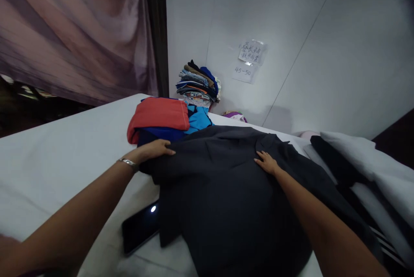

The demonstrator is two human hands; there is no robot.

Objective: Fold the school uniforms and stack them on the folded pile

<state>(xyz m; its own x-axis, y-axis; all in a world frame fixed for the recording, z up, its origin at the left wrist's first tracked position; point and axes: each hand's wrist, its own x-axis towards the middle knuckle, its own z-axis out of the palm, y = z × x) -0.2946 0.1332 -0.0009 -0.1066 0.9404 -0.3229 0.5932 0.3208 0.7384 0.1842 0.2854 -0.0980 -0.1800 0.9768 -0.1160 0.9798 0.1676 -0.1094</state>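
Observation:
A dark grey jacket [226, 190] lies spread in front of me on the white surface, with its collar near the far right part. My left hand [155, 149], a silver bracelet at the wrist, is closed on the cloth at the jacket's left edge. On the upper right of the garment, beside the collar, my right hand [267, 163] rests flat with its fingers spread. Part of a black phone [140, 228] sticks out from under the jacket's left side.
A folded red garment [158, 115] lies just beyond my left hand, over blue clothes [199, 118]. A tall stack of folded clothes [198, 83] stands by the wall. White and black garments [362, 165] are heaped at the right. Handwritten paper signs [245, 72] hang on the wall.

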